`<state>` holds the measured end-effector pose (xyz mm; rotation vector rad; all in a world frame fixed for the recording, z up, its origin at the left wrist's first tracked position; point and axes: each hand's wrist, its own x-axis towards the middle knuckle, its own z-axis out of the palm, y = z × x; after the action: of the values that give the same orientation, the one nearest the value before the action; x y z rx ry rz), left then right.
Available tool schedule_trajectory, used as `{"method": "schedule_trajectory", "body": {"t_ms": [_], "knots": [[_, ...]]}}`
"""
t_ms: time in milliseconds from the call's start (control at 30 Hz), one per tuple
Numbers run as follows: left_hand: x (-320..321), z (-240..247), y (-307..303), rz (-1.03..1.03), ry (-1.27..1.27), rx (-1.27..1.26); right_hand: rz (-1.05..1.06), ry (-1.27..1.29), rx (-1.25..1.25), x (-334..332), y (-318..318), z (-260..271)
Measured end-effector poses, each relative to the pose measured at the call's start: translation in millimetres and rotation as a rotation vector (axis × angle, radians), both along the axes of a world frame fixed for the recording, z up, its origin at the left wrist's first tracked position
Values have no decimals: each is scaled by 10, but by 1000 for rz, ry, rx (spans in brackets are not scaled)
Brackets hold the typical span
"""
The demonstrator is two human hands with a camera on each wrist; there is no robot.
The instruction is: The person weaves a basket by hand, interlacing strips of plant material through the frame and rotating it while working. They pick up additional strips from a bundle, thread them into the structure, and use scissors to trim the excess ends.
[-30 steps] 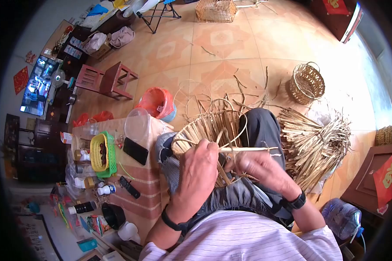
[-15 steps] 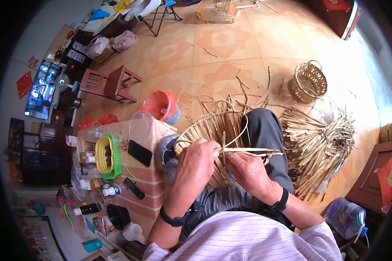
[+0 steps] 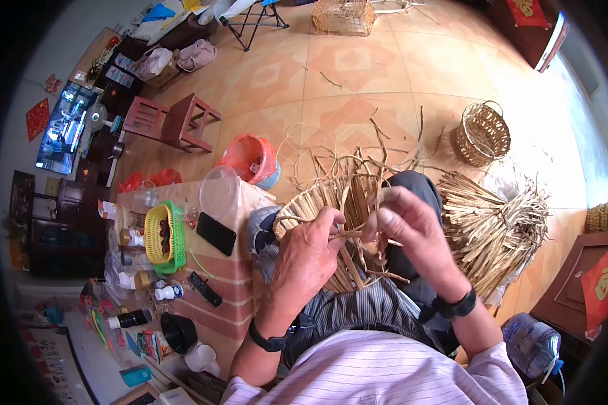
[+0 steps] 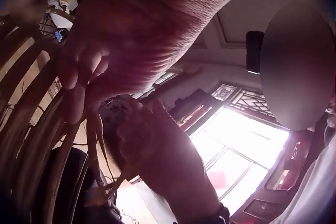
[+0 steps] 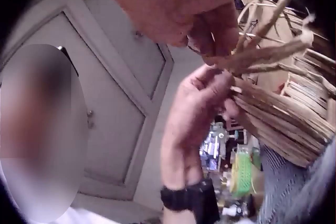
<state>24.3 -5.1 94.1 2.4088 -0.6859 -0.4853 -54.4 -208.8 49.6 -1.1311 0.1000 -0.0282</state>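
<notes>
Wicker basket [image 3: 312, 208] on the lap [image 3: 361, 305], probably braced there. Left hand [image 3: 307, 253] grips its rim, seemingly anchoring; right hand [image 3: 420, 235] pinches a flat strip [image 5: 270, 54], apparently to control it. Bundle [image 3: 476, 214] on floor [image 3: 358, 71] alongside, presumably for reach.

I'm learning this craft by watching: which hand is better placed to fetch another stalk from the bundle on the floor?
Probably the right hand: the bundle lies on that side, just past the dark knee. The left hand is farther off, pinching a strand by the basket.
</notes>
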Motion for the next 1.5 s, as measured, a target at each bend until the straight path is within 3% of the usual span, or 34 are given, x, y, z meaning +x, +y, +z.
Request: {"method": "schedule_trajectory", "body": {"t_ms": [100, 233, 333, 400, 467, 533, 600, 667, 767, 833, 867, 933, 1000, 1033, 1067, 1167, 1200, 1233, 1300, 1367, 1433, 1467, 1500], "knots": [[-16, -35, 9, 43, -24, -10, 30, -128, 295, 113, -316, 18], [-38, -82, 25, 64, -26, -42, -279, -382, 514, 157, -457, 132], [-33, -59, 13, 90, 52, -55, -96, -512, 645, 169, -693, 22], [-10, -93, 23, 89, 76, -81, 99, -574, 499, 85, -856, 53], [29, -122, 53, 32, 58, -68, -429, -404, 421, -205, -704, 315], [35, -100, 77, 3, 83, -49, -596, -528, 485, -445, -860, 407], [42, -4, 60, -2, 142, -30, -280, -794, 587, -750, -1315, 601], [67, 13, 74, -26, 154, -33, -68, -835, 462, -1112, -1655, 797], [91, 0, 126, -71, 141, -33, -182, -771, 119, -1493, -1972, 621], [106, -11, 139, -100, 119, -33, -423, -651, 73, -1752, -1912, 433], [106, -14, 141, -108, 107, -34, -322, -652, 78, -1885, -2000, 312], [83, 21, 124, -92, 125, -39, -498, -560, 107, -2169, -2009, -14], [39, 103, 80, -47, 186, -57, -523, -411, 95, -2514, -2071, -347], [29, 59, 81, -64, 117, -49, -455, -307, 77, -2674, -2105, -518], [21, -7, 101, -80, 48, -40, -527, -208, -9, -2809, -2079, -787], [-21, -51, 128, -99, -52, -53, -293, 512, -365, -3218, -2047, -1374], [-36, -129, 140, -64, -22, -75, -208, 727, -402, -3138, -1808, -1238], [-43, -24, 71, -48, 11, -1, -162, 798, -425, -3294, -1664, -1538], [-65, 32, 3, -32, 14, 34, 149, 885, -409, -3521, -1522, -2103], [-51, 31, -1, -28, 39, 66, 215, 807, -258, -3374, -1256, -2072], [-32, -12, 41, 20, 94, 49, 242, 792, -190, -3383, -1076, -2484], [-26, -19, 39, 46, 119, 46, 359, 874, -437, -3404, -1058, -2769], [-23, -16, 29, 46, 136, 31, 327, 728, -695, -3453, -1053, -3145]]}}
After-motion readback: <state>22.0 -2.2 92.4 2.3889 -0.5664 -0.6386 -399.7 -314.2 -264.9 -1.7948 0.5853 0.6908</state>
